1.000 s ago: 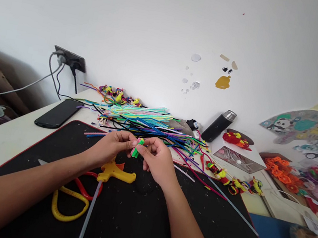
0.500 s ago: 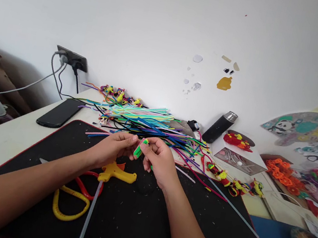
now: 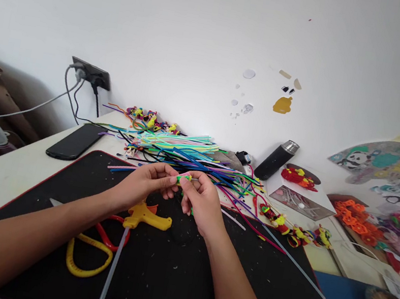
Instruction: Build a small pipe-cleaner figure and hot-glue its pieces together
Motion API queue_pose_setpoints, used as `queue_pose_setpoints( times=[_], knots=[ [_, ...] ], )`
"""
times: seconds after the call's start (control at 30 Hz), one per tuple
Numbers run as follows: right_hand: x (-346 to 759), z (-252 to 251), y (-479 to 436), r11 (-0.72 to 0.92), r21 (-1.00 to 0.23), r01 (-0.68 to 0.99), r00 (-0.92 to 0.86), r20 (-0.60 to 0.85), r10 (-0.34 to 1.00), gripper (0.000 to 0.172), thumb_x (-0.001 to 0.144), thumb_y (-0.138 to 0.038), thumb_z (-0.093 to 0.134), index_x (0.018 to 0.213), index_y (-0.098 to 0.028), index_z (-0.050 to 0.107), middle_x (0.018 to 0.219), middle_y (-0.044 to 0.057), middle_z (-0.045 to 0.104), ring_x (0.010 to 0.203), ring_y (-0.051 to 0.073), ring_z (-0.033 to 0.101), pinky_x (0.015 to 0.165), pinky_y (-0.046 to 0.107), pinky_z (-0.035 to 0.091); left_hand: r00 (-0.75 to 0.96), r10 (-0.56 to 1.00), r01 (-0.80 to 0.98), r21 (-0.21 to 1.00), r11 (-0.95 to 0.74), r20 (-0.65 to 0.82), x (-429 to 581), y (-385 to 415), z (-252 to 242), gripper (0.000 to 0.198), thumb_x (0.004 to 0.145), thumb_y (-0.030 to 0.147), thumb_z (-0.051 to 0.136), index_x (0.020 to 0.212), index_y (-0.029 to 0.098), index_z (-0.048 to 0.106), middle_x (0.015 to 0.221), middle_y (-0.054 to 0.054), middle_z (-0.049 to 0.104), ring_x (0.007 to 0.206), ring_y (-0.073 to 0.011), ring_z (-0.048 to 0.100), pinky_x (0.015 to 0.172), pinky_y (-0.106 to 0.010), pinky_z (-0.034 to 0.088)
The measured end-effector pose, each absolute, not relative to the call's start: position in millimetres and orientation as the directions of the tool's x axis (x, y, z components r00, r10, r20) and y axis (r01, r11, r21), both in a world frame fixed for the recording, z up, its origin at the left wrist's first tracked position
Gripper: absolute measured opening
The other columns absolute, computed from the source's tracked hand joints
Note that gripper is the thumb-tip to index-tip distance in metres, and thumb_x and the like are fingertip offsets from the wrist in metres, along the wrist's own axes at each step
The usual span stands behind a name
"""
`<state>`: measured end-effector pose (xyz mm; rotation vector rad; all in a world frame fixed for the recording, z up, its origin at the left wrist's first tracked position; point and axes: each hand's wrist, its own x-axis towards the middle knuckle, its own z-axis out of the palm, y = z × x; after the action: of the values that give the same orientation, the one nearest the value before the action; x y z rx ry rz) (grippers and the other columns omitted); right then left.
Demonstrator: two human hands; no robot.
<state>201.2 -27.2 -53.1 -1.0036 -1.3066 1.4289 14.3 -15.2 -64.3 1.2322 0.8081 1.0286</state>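
Between my two hands is a small green, yellow and pink pipe-cleaner piece [image 3: 184, 177], mostly covered by fingers. My left hand [image 3: 153, 181] pinches it from the left with thumb and fingertips. From the other side, my right hand [image 3: 199, 198] grips it, and a bit of green pokes out under its fingers. Just below lies a yellow hot glue gun [image 3: 147, 216] with a long clear glue stick [image 3: 111, 273] in its back end. Red and yellow handled scissors [image 3: 88, 257] rest partly under my left forearm.
Behind my hands a heap of coloured pipe cleaners [image 3: 184, 149] spreads along the wall. A black phone [image 3: 75, 141] lies at left. A dark flask [image 3: 275, 160] leans beside a white box [image 3: 301, 201]. Small pipe-cleaner figures [image 3: 299, 234] lie right on the black mat [image 3: 177, 279].
My left fingers have shifted right and closed over the green piece, which has turned from nearly upright to more sideways. My right hand has barely moved.
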Motion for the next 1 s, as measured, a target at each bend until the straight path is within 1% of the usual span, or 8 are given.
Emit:
queue_pose_setpoints(
  times=[0.17, 0.33, 0.5, 0.67, 0.8, 1.0],
  knots=[
    [201.8, -53.7, -27.0, 0.005, -0.997, -0.078, -0.245, 0.024, 0.969, 0.043, 0.089, -0.058, 0.073, 0.103, -0.019, 0.063, 0.059, -0.009, 0.057, 0.037, 0.009, 0.053, 0.034, 0.018, 0.033, 0.330, 0.941, -0.120, 0.992, -0.039, 0.077, 15.1, -17.3, -59.9, 0.040, 0.080, 0.051, 0.086, 0.092, 0.016, 0.071, 0.072, -0.001, 0.070, 0.065, -0.0153, 0.065, 0.062, -0.027, 0.053],
    [202.2, -54.0, -25.8, 0.007, -0.996, -0.088, -0.223, 0.027, 0.974, 0.042, 0.087, -0.056, 0.074, 0.100, -0.018, 0.064, 0.058, -0.007, 0.060, 0.039, 0.011, 0.059, 0.034, 0.018, 0.034, 0.319, 0.944, -0.138, 0.990, -0.041, 0.083, 15.8, -17.7, -61.3, 0.039, 0.082, 0.049, 0.085, 0.097, 0.016, 0.072, 0.076, -0.001, 0.071, 0.067, -0.0155, 0.066, 0.064, -0.028, 0.054],
    [202.4, -54.3, -24.7, -0.005, -0.995, -0.099, -0.236, 0.019, 0.972, 0.042, 0.088, -0.056, 0.073, 0.100, -0.017, 0.064, 0.059, -0.005, 0.063, 0.040, 0.013, 0.063, 0.034, 0.018, 0.035, 0.311, 0.946, -0.179, 0.983, -0.035, 0.090, 15.9, -18.0, -63.3, 0.039, 0.081, 0.047, 0.087, 0.101, 0.017, 0.073, 0.079, -0.002, 0.073, 0.068, -0.0152, 0.067, 0.066, -0.028, 0.055],
    [203.0, -52.9, -25.8, -0.014, -0.994, -0.109, -0.258, 0.015, 0.966, 0.044, 0.086, -0.059, 0.074, 0.099, -0.018, 0.063, 0.059, -0.004, 0.065, 0.042, 0.014, 0.066, 0.035, 0.018, 0.038, 0.292, 0.954, -0.239, 0.971, 0.004, 0.068, 16.2, -16.9, -64.5, 0.039, 0.077, 0.046, 0.091, 0.094, 0.015, 0.073, 0.074, -0.002, 0.074, 0.064, -0.0146, 0.067, 0.064, -0.027, 0.054],
    [202.9, -51.6, -26.8, -0.018, -0.993, -0.116, -0.273, 0.014, 0.962, 0.044, 0.086, -0.059, 0.074, 0.098, -0.018, 0.063, 0.059, -0.004, 0.065, 0.043, 0.015, 0.067, 0.036, 0.019, 0.040, 0.283, 0.958, -0.269, 0.963, 0.029, 0.051, 16.3, -16.6, -65.6, 0.038, 0.074, 0.044, 0.093, 0.091, 0.015, 0.074, 0.073, -0.003, 0.075, 0.062, -0.0145, 0.068, 0.063, -0.026, 0.055],
    [203.3, -49.9, -27.7, -0.015, -0.992, -0.128, -0.302, 0.024, 0.953, 0.043, 0.087, -0.060, 0.073, 0.096, -0.019, 0.063, 0.057, -0.005, 0.064, 0.041, 0.014, 0.065, 0.036, 0.019, 0.040, 0.272, 0.962, -0.316, 0.946, 0.073, 0.016, 17.3, -18.3, -65.7, 0.036, 0.071, 0.040, 0.095, 0.086, 0.015, 0.074, 0.072, -0.003, 0.075, 0.065, -0.0155, 0.070, 0.060, -0.025, 0.053]
  ],
)
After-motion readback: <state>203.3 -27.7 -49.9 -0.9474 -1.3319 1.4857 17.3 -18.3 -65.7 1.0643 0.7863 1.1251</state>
